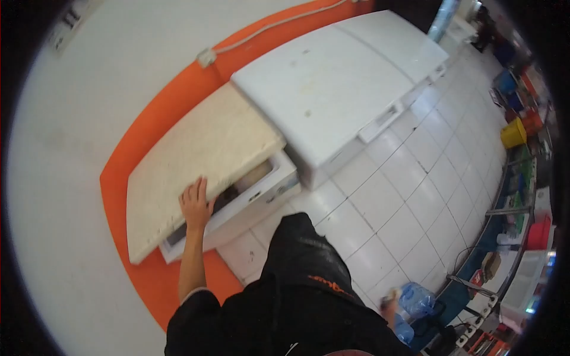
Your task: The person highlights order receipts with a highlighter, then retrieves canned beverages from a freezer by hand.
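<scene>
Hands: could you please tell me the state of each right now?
Left hand: open, flat on the freezer lid.
Right hand: blurred, beside a blue bag; cannot tell.

Tiled floor [404, 196] under chest freezers [320, 89]

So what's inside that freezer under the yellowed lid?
Through the gap beside the left hand, a pale brownish lump and something dark show. The lid covers the rest.
</scene>
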`<action>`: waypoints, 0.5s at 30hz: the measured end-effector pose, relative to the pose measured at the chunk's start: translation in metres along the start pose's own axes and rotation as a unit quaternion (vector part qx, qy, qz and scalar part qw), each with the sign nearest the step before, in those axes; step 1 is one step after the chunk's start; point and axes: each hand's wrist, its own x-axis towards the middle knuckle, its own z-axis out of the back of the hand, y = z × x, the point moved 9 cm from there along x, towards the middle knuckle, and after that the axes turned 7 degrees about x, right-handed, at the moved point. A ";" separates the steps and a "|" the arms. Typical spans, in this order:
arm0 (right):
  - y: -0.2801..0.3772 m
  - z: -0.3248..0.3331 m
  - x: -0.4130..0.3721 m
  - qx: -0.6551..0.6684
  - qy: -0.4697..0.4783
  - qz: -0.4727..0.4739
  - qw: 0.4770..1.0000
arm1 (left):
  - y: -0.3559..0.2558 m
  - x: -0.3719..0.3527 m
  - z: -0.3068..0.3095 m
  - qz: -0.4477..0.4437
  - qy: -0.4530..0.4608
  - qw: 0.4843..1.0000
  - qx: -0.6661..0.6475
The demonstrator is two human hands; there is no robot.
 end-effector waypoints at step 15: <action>0.375 -0.293 0.108 0.108 0.105 0.154 0.977 | -0.246 0.300 -0.083 0.232 -0.027 0.867 -0.440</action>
